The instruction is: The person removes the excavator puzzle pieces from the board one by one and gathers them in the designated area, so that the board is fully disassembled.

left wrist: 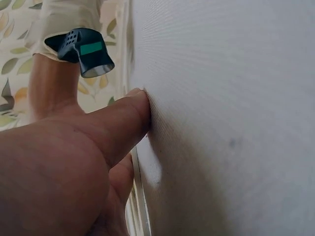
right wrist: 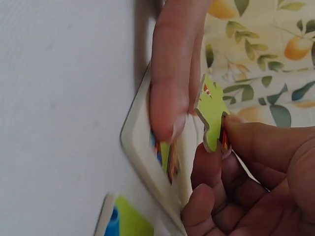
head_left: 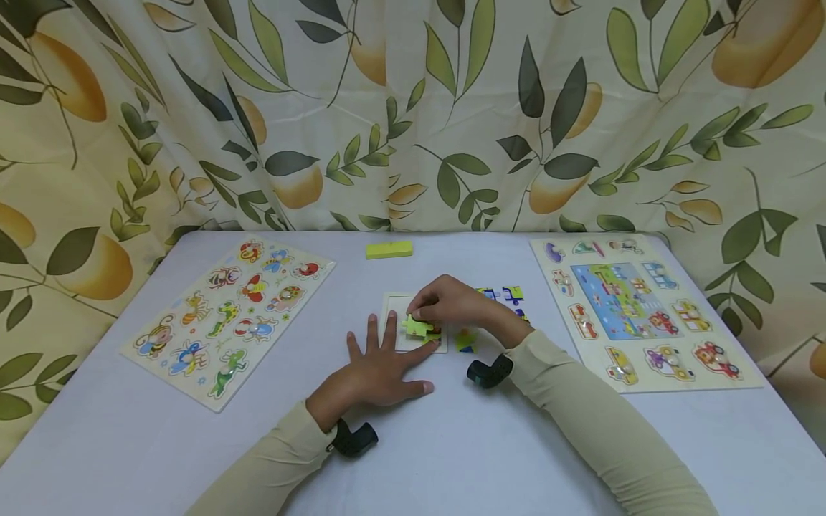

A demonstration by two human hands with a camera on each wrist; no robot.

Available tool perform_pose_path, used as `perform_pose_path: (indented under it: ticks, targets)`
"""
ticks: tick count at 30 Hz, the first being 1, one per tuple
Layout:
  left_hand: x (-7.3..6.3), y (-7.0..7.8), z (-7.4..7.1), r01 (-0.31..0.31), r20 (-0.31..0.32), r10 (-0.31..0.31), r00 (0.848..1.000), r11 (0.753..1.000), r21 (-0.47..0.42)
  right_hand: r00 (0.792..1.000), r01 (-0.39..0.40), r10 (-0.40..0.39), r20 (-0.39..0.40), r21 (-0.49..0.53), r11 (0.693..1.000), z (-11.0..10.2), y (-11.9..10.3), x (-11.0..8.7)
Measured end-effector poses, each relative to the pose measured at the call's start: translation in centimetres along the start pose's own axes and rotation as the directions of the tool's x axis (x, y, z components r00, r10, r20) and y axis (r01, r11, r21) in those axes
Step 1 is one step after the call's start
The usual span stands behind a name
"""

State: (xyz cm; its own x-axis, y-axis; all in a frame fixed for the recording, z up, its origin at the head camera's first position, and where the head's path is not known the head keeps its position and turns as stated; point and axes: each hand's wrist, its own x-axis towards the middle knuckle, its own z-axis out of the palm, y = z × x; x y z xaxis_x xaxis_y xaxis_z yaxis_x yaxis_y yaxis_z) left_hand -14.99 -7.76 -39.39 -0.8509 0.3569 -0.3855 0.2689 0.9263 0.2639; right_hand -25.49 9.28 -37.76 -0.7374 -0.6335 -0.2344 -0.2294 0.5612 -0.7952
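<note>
My right hand (head_left: 452, 304) pinches a light-green jigsaw piece (right wrist: 212, 110) between thumb and fingers, tilted up in the right wrist view. It is over a small white puzzle tray (head_left: 396, 297), where some colourful pieces partly show beneath the hands. My left hand (head_left: 381, 373) lies palm down with fingers spread, fingertips at the tray's left and lower edges. In the left wrist view its thumb (left wrist: 125, 118) touches the white tabletop. A loose green-and-blue piece (head_left: 466, 340) lies right of the tray, below the right wrist.
More loose jigsaw pieces (head_left: 513, 294) lie behind the right wrist. A yellow block (head_left: 389, 249) sits at the back. An insect picture board (head_left: 264, 337) lies at left, a vehicle picture board (head_left: 684, 344) at right. A fruit-print curtain (head_left: 413, 143) hangs behind the table.
</note>
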Motion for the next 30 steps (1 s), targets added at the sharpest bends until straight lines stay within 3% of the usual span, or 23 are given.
perform_pose_path:
  ticks: [14, 22, 30]
  targets:
    - [-0.1, -0.2, 0.0, 0.010, -0.015, -0.010, 1.000, 1.000, 0.002, 0.999, 0.037, -0.036, 0.025, -0.035, 0.999, -1.7, 1.0, -1.1]
    - [0.2, -0.2, 0.2, 0.006, -0.019, -0.006, 1.000, 1.000, 0.008, 0.998, -0.007, 0.008, 0.064, -0.022, 1.000, -2.8, 1.9, -2.1]
    - [0.2, -0.1, 0.4, 0.004, -0.020, -0.004, 1.000, 1.000, 0.008, 0.996, 0.059, -0.055, 0.076, -0.061, 0.996, -3.7, 2.8, -3.2]
